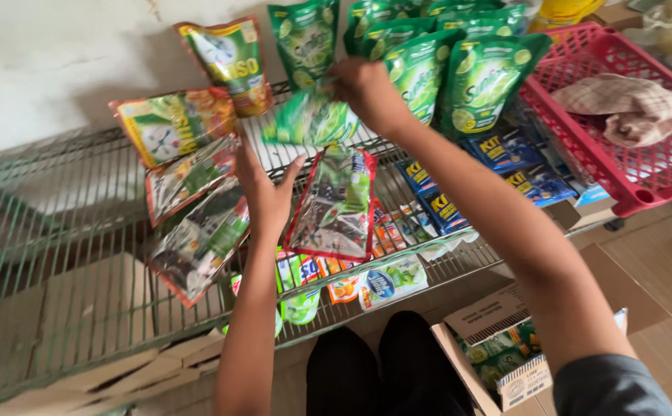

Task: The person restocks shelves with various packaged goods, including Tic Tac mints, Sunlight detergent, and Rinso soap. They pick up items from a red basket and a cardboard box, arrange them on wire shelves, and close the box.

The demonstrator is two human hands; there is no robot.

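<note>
The right hand [363, 88] is closed around a soft green plastic pouch [311, 117], pinching its top right corner. The pouch hangs blurry and tilted above the green wire shelf [66, 254], with its long side stretching left and down from the fingers. The left hand [265, 192] is open flat, fingers spread, touching the left edge of a red-edged shiny pouch [336, 204] lying on the shelf. The green pouch is just above this hand, near it. More green pouches [482, 77] stand in a row behind.
</note>
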